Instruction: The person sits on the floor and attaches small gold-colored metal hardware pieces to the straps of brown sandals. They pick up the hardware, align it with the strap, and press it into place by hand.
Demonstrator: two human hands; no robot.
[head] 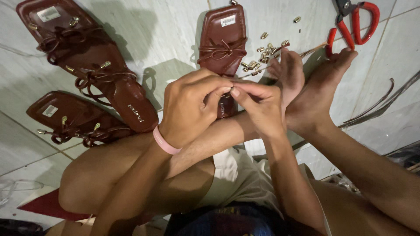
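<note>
My left hand, with a pink band on the wrist, and my right hand meet fingertip to fingertip over the heel end of a dark brown sandal. Both pinch a small piece between thumb and forefinger; it is too small to tell what it is. The sandal lies on the pale floor with a bow of thin straps across it. A scatter of small gold caps lies just right of the sandal, by my bare feet.
Two more brown strappy sandals with gold strap tips lie at the left. Red-handled scissors rest at the top right. Thin dark strips lie on the tiles at the right. My bent knees fill the lower frame.
</note>
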